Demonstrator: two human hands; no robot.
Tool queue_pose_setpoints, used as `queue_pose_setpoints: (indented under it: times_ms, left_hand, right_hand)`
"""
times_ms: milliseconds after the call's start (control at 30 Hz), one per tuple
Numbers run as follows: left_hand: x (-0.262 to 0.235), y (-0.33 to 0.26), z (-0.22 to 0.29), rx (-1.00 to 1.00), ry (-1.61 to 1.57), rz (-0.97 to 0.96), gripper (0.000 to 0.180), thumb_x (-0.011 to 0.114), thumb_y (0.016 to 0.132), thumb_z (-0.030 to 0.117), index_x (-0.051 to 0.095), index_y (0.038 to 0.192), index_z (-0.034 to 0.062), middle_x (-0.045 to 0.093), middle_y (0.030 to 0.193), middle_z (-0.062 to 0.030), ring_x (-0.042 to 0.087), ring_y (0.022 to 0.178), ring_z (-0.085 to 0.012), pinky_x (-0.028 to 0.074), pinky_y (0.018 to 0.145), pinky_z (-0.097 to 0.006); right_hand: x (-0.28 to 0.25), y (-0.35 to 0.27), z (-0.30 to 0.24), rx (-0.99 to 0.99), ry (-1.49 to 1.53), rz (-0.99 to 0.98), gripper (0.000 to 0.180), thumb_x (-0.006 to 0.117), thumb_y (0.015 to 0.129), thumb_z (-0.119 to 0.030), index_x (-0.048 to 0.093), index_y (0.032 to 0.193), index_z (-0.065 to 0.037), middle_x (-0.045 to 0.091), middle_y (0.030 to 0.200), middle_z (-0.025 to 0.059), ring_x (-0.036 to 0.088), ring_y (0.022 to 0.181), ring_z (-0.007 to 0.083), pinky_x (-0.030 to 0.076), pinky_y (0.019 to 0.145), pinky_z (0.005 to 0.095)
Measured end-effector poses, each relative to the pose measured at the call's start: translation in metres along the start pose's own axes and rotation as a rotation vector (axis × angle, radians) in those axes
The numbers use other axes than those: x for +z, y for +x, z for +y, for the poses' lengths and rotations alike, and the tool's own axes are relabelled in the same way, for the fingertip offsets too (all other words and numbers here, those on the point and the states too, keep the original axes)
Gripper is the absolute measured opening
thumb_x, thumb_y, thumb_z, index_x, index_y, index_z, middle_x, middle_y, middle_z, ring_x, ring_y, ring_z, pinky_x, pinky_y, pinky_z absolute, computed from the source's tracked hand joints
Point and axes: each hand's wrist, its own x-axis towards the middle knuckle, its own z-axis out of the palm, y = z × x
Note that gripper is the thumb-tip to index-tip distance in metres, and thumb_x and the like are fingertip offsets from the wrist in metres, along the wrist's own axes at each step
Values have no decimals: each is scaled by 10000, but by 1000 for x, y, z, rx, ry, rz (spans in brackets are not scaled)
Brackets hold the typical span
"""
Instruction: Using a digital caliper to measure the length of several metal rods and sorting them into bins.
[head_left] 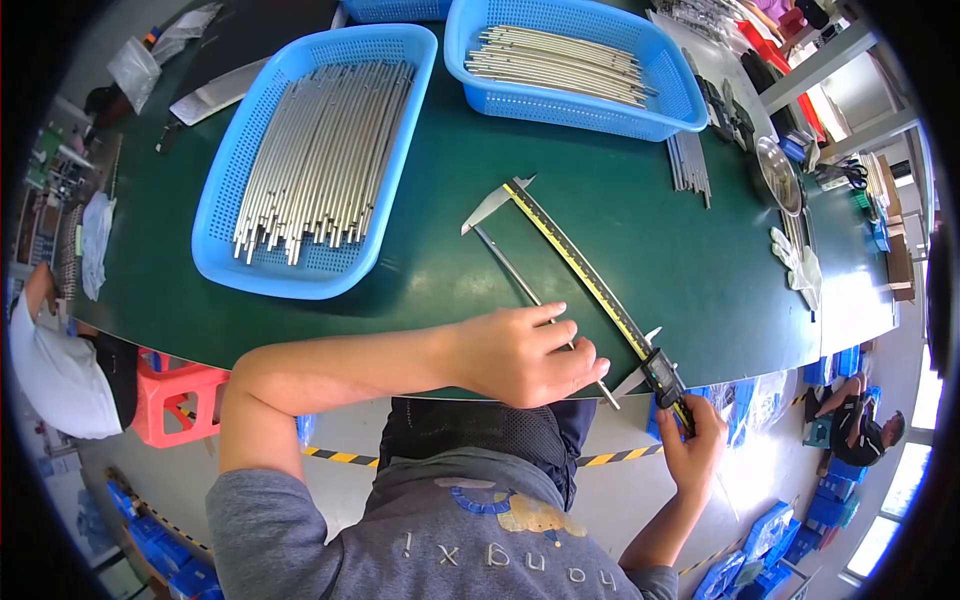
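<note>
My left hand (522, 356) is closed around a thin metal rod (508, 266) near its near end, at the table's front edge. The rod slants away over the green tabletop (440, 300). In my right hand (697, 445) is a long digital caliper (588, 279), gripped by the body beside its display. Its beam lies roughly alongside the rod, with the jaws spread wide. The far jaw is by the rod's far end and the near jaw by its near end; whether they touch it I cannot tell.
A blue plastic basket (210, 235) of metal rods stands at the left. Another blue basket (570, 118) of rods is at the far right, with loose rods (688, 165) beside it. A metal bowl (777, 175) and white glove (797, 265) lie at right. Other people sit farther off.
</note>
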Motion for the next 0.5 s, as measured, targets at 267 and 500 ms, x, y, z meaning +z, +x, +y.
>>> queue_pose_setpoints:
  times_ms: [267,500]
  left_hand:
    - [2,-3,3,-33,-34,11,215,617,751,176,654,920,48,541,824,-26,547,733,-165,532,692,-357]
    - [-9,1,-5,-99,-63,-258,310,635,697,116,679,1004,113,553,845,-4,582,850,-176,521,784,-349]
  right_hand:
    - [0,-5,-6,-18,-8,8,266,740,701,-165,595,853,-2,562,671,102,518,512,196,411,481,286]
    - [-5,-7,-19,-26,12,0,246,729,714,-156,589,852,-9,535,645,90,518,500,201,400,462,289]
